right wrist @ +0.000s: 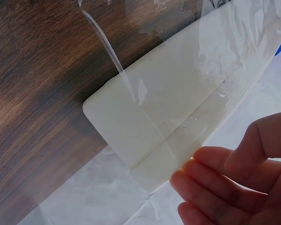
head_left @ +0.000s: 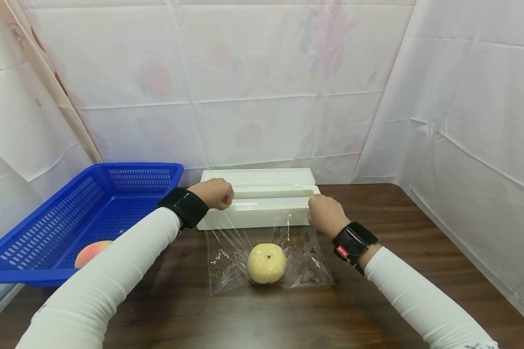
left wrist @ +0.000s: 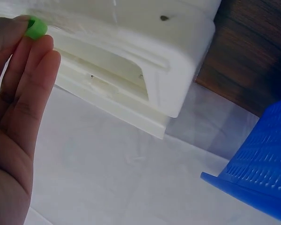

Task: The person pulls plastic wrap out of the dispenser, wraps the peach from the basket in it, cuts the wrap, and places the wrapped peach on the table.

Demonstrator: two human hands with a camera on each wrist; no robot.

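Note:
A pale yellow apple-like fruit point(head_left: 267, 263) rests on the table under or on clear cling film point(head_left: 227, 271); which is not plain. The film runs from a white film dispenser box point(head_left: 262, 215) with its lid point(head_left: 262, 177) raised at the back. At the box's left end my left hand point(head_left: 214, 192) pinches a small curved green piece point(left wrist: 36, 29) between thumb and fingertips. My right hand point(head_left: 326, 214) is at the box's right end, its thumb and fingers pinching the film point(right wrist: 164, 131) by its edge. The film hangs in creases between the box and the fruit.
A blue perforated basket point(head_left: 126, 167) stands on the left with a pink-orange peach point(head_left: 91, 253) in it, partly hidden by my left sleeve. Wrinkled white sheets point(head_left: 253, 97) hang behind and to the right of the brown wooden table point(head_left: 375, 300).

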